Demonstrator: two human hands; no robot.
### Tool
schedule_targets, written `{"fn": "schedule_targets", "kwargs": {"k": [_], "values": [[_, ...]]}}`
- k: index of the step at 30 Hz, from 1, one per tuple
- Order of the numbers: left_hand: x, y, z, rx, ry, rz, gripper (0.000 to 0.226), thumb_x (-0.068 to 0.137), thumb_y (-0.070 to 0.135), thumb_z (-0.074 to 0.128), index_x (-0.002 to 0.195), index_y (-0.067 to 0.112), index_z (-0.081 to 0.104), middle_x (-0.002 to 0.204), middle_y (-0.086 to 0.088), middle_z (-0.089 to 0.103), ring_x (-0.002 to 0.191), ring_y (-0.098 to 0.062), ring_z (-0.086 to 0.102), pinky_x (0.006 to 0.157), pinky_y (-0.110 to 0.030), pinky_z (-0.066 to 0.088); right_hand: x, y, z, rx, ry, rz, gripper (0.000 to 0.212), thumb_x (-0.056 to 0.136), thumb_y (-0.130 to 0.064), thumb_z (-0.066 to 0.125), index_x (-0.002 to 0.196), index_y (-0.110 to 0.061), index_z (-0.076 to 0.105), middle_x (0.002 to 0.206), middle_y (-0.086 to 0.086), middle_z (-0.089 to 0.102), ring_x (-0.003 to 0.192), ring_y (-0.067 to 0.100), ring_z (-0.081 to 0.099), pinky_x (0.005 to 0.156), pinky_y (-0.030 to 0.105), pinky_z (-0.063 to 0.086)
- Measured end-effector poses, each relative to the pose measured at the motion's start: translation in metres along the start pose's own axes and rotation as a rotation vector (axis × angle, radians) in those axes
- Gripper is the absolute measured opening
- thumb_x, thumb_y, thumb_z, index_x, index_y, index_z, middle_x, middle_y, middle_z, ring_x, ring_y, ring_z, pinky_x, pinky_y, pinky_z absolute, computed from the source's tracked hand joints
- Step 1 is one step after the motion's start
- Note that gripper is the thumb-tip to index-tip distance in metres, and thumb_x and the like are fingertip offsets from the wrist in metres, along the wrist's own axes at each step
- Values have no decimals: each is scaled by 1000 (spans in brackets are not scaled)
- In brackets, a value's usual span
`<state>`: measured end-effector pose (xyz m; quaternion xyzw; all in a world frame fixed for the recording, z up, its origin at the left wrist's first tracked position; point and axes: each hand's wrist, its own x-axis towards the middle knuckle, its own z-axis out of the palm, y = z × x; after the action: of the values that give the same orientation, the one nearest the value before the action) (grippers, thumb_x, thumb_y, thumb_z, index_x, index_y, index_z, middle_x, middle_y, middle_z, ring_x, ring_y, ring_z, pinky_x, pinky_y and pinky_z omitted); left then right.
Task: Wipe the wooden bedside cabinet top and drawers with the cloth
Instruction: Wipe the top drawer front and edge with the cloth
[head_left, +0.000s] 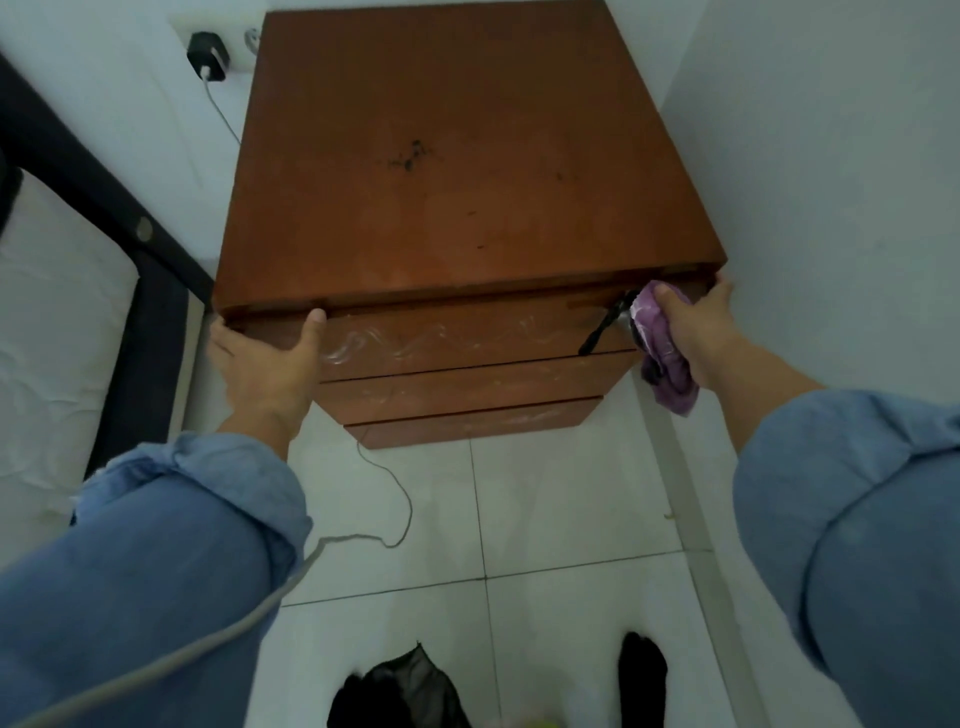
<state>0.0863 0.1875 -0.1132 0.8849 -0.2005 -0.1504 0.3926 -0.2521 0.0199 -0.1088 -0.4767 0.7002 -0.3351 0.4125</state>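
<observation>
Sleeves: blue, rolled at both forearms, nearest the lens.
Left hand (270, 358): grips the cabinet's front left corner, thumb on the top drawer front, fingers wrapped round the side.
Right hand (693, 325): at the cabinet's front right corner, fingers curled round the cloth, fingertips against the cabinet's edge.
Cloth (662, 345): purple, bunched, hanging below that hand beside the drawers.
Cabinet (462, 171): brown wood, dark marks mid-top, three drawers (467, 364) with pale streaks.
Cable (387, 499): trails on the floor tiles in front of the cabinet.
</observation>
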Motion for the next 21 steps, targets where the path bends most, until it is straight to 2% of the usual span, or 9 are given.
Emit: {"fn": "schedule_targets", "kwargs": {"k": [2, 5, 8, 11, 14, 16, 18, 21], "values": [[-3, -2, 0, 26, 6, -28, 102, 69, 66, 66, 144, 15, 18, 145, -9, 28, 127, -34, 41, 103, -54, 39, -5, 4, -3, 4, -8, -27, 60, 92, -24, 58, 141, -10, 25, 137, 13, 44, 121, 26, 48, 101, 28, 34], [-9, -5, -1, 62, 12, -73, 110, 64, 72, 61, 145, 14, 14, 147, -9, 25, 127, -36, 41, 100, -56, 41, -12, 10, -7, -1, -7, -44, 59, 93, -21, 57, 140, -10, 24, 134, 13, 44, 118, 24, 48, 96, 23, 33], [-16, -10, -2, 36, 40, -99, 115, 57, 77, 58, 144, 15, 16, 148, -9, 25, 132, -34, 38, 102, -55, 39, -20, 16, -12, -35, -23, -32, 64, 93, -24, 57, 143, -11, 21, 135, 12, 44, 121, 25, 47, 100, 26, 33], [-23, -15, -3, 31, 67, -103, 111, 60, 73, 59, 144, 14, 17, 146, -10, 27, 131, -34, 38, 103, -57, 38, -30, 21, -20, -68, -25, -34, 61, 92, -26, 58, 143, -13, 26, 137, 9, 45, 122, 24, 47, 106, 31, 35], [-26, -15, -3, 43, 66, -92, 107, 68, 68, 60, 145, 12, 13, 148, -10, 24, 132, -37, 36, 105, -58, 35, -48, 25, -27, -90, 70, -51, 51, 93, -27, 57, 138, -13, 38, 138, 8, 44, 124, 24, 47, 107, 36, 37], [-25, -13, -2, 68, 69, -106, 102, 75, 60, 62, 147, 9, 11, 150, -13, 22, 134, -37, 34, 107, -58, 31, -58, 24, -31, -140, 153, -134, 32, 94, -26, 54, 123, -13, 50, 126, 8, 51, 113, 23, 53, 97, 33, 42], [-26, -10, -1, 65, 74, -127, 99, 77, 54, 64, 147, 9, 11, 150, -14, 21, 134, -37, 33, 108, -56, 30, -60, 12, -36, -217, 262, -253, 19, 96, -24, 50, 110, -13, 58, 116, 10, 55, 104, 24, 55, 85, 27, 40], [-25, -8, 1, 37, 84, -110, 96, 77, 51, 65, 146, 9, 13, 149, -14, 23, 132, -37, 34, 107, -56, 32, -41, -13, -41, -292, 403, -371, 24, 97, -24, 46, 108, -12, 64, 116, 13, 56, 103, 28, 55, 85, 31, 39]]}}
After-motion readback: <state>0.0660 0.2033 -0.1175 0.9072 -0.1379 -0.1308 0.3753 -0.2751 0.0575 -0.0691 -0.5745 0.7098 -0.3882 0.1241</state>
